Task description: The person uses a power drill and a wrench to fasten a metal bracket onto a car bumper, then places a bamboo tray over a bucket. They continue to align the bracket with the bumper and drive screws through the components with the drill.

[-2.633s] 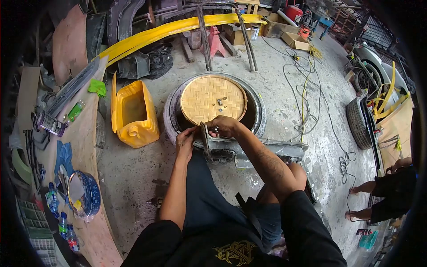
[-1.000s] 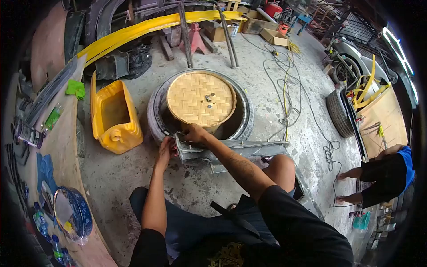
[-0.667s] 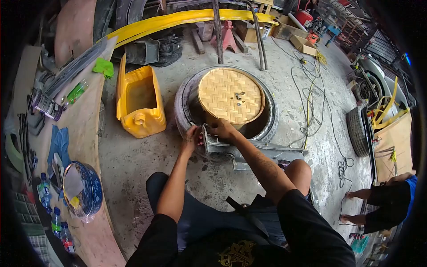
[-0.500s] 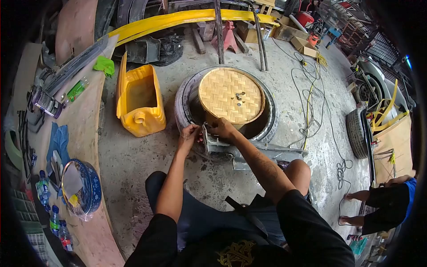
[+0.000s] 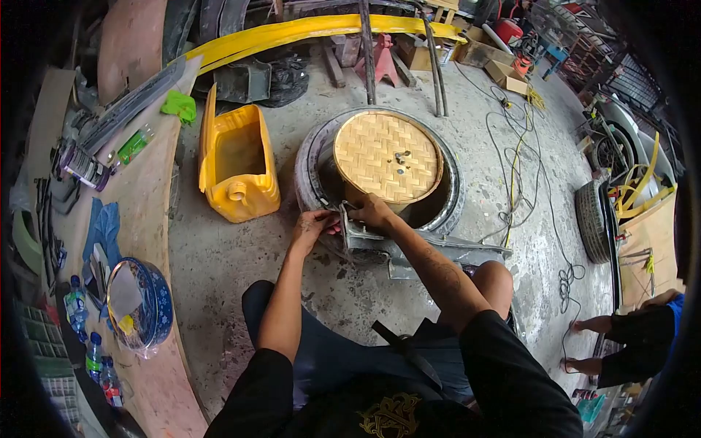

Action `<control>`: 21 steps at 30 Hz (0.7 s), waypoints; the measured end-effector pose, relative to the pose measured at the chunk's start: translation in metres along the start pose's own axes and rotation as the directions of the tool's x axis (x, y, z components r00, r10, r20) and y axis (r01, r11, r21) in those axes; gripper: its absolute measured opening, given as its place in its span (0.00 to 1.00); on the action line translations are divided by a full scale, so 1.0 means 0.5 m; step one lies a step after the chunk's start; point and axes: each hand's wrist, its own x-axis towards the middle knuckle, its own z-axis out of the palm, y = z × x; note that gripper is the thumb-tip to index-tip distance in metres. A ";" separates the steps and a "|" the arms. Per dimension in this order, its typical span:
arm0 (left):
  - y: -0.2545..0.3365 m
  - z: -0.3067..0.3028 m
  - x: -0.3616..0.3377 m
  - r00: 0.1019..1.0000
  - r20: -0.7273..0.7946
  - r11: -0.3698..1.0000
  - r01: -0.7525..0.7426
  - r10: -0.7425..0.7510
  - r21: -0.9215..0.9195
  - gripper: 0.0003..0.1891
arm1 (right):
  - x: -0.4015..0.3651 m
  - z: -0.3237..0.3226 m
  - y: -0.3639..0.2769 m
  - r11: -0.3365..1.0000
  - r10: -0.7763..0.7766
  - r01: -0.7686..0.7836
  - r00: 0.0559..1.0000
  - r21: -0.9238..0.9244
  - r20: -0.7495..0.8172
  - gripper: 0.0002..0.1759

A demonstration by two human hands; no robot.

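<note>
Panel (image 5: 453, 250) lies across the near side of the tyre (image 5: 307, 164), its long grey body running off toward my right knee (image 5: 494, 285) and its narrow end standing up between my two hands. Left hand (image 5: 310, 228) is at the outer face of that end, its grip bent inward, thumb and fingers close together; I cannot tell whether they clamp the edge or something small. Right hand (image 5: 374, 212) is at the other face, fingers curled, knuckles up beside the basket (image 5: 376, 169); its fingertips are hidden from me, so I cannot tell what that grip closes on. With a hand on either side, I judge that the attention is all on this end, the far end being left free of both hands.

The basket sits within the tyre's opening, its woven top carrying a few small metal parts (image 5: 401, 158) within easy reach of the right hand. On the floor (image 5: 219, 292) to my left is a cut-open yellow jug (image 5: 241, 201). Beyond it, the tabletop (image 5: 142, 219) carries a blue tin (image 5: 158, 299), a blue glove (image 5: 107, 226) and bottles (image 5: 93, 358). Another person (image 5: 642, 336) is well apart, at the far right.
</note>
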 end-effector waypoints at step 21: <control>-0.048 -0.023 0.029 0.991 0.100 0.954 0.115 -0.090 -0.276 0.07 | 0.001 -0.009 -0.008 0.979 -0.061 0.056 0.998 -0.195 -0.019 0.22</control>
